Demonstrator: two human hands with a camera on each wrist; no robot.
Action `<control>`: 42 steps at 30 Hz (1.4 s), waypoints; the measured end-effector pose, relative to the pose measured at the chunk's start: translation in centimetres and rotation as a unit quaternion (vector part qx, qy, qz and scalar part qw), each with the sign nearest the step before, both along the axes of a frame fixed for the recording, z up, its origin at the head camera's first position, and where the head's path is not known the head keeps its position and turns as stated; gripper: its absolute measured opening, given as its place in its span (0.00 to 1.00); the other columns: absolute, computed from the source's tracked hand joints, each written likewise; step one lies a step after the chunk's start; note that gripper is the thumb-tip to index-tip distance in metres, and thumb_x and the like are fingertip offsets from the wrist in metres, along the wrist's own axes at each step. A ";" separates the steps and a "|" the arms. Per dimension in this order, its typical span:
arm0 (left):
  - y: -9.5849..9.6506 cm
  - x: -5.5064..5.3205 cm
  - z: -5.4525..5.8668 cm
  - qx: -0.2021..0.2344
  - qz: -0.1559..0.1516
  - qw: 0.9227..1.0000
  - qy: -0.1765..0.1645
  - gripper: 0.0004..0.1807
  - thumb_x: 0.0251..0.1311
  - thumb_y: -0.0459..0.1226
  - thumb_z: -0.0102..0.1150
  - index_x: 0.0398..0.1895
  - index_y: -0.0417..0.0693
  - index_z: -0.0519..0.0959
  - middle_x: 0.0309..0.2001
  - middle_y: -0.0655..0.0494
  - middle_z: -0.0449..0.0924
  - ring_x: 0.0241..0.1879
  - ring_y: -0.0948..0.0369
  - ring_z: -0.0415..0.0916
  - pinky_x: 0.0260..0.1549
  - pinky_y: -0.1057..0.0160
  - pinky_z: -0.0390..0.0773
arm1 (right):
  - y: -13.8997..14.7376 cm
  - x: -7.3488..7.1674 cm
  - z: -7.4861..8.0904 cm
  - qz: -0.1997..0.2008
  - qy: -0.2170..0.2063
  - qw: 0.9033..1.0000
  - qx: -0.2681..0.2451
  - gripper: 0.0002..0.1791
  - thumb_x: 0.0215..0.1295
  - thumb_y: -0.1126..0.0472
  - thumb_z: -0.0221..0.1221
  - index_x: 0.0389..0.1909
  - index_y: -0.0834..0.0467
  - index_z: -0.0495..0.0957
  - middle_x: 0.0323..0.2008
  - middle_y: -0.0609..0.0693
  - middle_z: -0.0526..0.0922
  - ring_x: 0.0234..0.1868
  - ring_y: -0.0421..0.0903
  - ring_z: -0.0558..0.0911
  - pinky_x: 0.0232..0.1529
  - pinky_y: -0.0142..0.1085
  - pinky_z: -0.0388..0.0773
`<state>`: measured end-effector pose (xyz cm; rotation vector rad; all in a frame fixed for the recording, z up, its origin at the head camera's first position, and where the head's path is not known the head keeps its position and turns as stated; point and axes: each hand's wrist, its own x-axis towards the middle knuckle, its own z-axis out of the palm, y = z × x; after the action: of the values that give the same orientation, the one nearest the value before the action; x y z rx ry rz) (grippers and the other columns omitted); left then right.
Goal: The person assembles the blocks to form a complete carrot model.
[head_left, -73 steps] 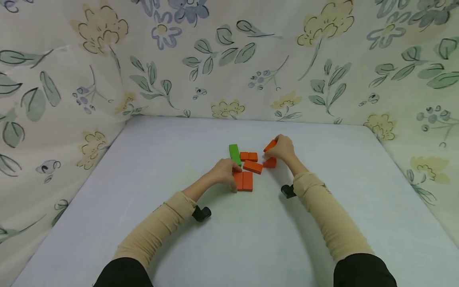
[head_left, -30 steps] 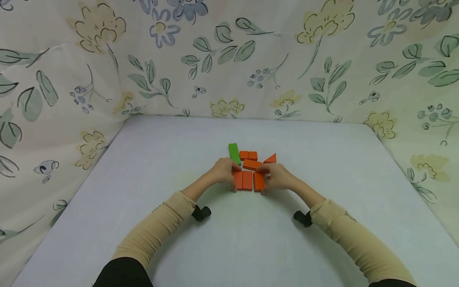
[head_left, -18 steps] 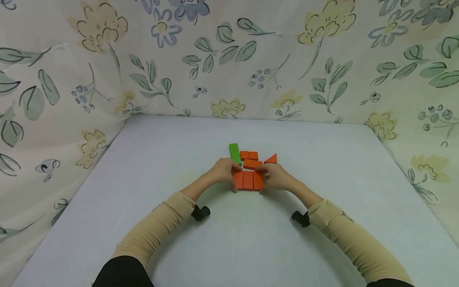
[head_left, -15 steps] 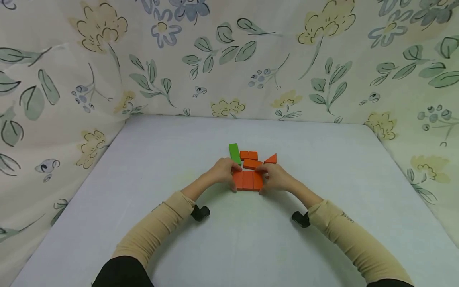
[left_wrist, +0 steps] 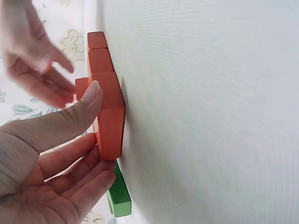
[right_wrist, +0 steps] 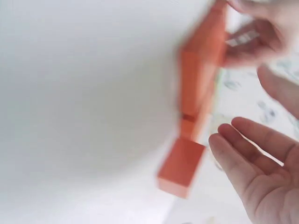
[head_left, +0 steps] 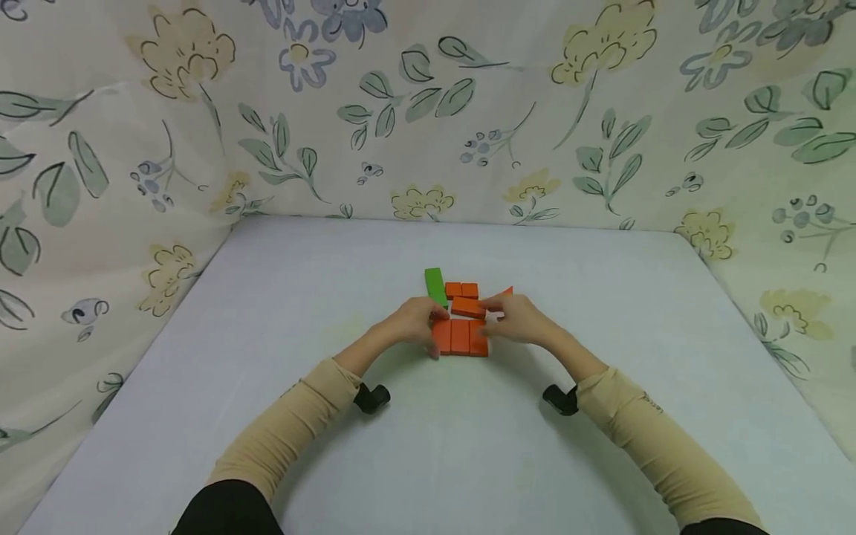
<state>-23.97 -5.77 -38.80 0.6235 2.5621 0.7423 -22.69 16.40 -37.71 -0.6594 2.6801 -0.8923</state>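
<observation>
Three orange rectangular blocks point(head_left: 460, 338), right hand point(head_left: 524, 319) off

They abut on the white table point(head_left: 455, 446), a green rectangular block point(head_left: 435, 286) at eleven o'clock. Only the right wrist view plainly shows that hand's thumb and fingers apart; half a second ago they gripped the row. The left hand point(head_left: 411, 321) pinches the nine-o'clock block point(left_wrist: 111, 133).

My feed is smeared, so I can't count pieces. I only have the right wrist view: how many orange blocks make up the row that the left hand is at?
Observer: Three orange blocks, side by side in the head view.
Operator: I catch only a trace of green. What is it?
Observer: The left wrist view shows a green block close to the left hand.
Operator: And past the row, away from the person?
Observer: In the head view, two small orange blocks lie beyond a slightly slanted orange block.
</observation>
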 end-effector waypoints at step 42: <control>0.8 -0.9 -0.4 0.019 0.061 0.998 0.002 0.20 0.50 0.29 0.72 0.49 0.40 0.84 0.47 0.49 0.84 0.50 0.53 0.77 0.50 0.58 0.76 | -0.4 -6.4 -1.8 -0.045 0.057 0.997 0.040 0.20 0.64 0.68 0.60 0.56 0.72 0.75 0.54 0.67 0.78 0.55 0.60 0.77 0.57 0.51 0.72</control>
<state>-24.89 -4.99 -39.16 0.4845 2.6140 0.8315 -29.06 16.04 -39.48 -0.5935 2.8505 -0.7865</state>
